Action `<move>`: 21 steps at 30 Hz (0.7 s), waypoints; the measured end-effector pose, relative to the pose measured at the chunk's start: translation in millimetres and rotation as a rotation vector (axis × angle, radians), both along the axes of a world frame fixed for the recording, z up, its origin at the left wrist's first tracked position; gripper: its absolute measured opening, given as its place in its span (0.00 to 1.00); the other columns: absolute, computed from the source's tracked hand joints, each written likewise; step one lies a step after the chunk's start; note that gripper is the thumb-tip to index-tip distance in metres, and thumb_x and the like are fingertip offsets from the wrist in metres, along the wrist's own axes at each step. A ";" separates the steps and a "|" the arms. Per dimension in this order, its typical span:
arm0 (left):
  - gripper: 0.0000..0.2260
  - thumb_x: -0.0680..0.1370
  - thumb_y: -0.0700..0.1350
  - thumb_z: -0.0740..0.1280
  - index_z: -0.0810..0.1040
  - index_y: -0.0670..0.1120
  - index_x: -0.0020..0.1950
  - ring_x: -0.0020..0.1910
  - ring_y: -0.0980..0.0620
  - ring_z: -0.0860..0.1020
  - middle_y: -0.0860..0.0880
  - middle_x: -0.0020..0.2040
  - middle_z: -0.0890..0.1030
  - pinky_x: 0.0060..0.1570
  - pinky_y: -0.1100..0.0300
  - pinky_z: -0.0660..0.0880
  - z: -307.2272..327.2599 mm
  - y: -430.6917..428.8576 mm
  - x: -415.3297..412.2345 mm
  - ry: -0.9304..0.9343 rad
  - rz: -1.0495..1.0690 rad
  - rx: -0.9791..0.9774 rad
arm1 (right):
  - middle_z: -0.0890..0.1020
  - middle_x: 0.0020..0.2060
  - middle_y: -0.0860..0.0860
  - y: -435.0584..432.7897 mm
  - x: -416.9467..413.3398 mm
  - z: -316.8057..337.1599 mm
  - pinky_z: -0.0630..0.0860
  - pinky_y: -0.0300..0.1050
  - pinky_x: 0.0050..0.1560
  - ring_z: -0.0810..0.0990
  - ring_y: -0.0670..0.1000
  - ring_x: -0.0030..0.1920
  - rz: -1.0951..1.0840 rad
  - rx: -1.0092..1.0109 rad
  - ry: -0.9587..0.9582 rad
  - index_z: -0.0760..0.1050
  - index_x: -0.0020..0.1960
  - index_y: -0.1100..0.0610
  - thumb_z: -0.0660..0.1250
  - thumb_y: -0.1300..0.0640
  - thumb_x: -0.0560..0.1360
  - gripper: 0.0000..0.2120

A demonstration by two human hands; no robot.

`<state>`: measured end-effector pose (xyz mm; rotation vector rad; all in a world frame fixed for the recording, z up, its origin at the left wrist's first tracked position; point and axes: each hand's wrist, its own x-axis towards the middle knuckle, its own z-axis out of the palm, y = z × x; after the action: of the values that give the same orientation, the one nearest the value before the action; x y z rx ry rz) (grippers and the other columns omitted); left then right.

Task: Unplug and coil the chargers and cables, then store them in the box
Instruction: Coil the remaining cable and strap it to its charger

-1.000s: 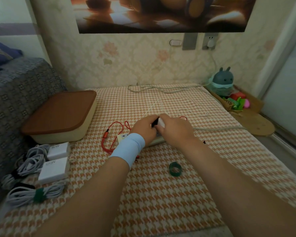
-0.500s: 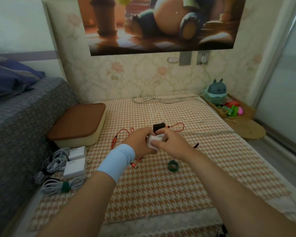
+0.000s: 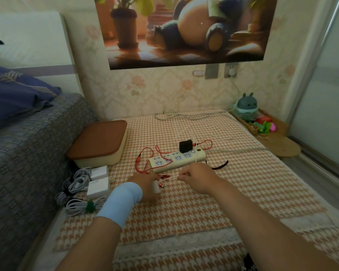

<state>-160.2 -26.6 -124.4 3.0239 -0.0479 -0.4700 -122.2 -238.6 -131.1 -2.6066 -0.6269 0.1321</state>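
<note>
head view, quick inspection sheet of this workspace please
surface: checked mat, mostly bare near the person
job's things: black charger plugged into the power strip; box with its lid on; bundled chargers beside it
clutter: black strap
hands: left hand holds a white charger; right hand pinches its white cable
cables: red cable loose by the strip; grey cord along the wall
surroundings: sofa, poster, toy
</note>
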 end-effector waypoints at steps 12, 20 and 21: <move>0.13 0.81 0.54 0.61 0.77 0.55 0.63 0.48 0.52 0.79 0.52 0.50 0.82 0.45 0.61 0.72 14.4 -27.7 11.8 -0.323 0.016 -0.646 | 0.76 0.47 0.48 17.4 11.6 10.2 0.71 0.45 0.38 0.75 0.48 0.42 0.081 0.239 -0.123 0.70 0.56 0.50 0.64 0.65 0.76 0.14; 0.20 0.80 0.54 0.61 0.70 0.49 0.29 0.29 0.50 0.64 0.50 0.28 0.66 0.41 0.55 0.72 31.2 -18.5 14.3 -0.356 0.396 -1.253 | 0.79 0.59 0.44 1.2 37.1 -7.7 0.54 0.62 0.76 0.74 0.49 0.63 -0.069 0.165 -0.193 0.74 0.56 0.45 0.64 0.51 0.81 0.04; 0.20 0.81 0.53 0.61 0.69 0.48 0.30 0.27 0.51 0.61 0.51 0.27 0.62 0.37 0.56 0.70 36.1 -18.9 12.7 -0.273 0.419 -1.426 | 0.79 0.59 0.44 0.1 38.0 -7.9 0.58 0.61 0.74 0.74 0.49 0.63 -0.089 0.205 -0.196 0.75 0.57 0.46 0.63 0.52 0.82 0.05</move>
<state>-147.5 -45.5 -88.2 1.5940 0.1603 0.0639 -84.1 -238.5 -139.0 -2.4597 -0.5573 -0.2074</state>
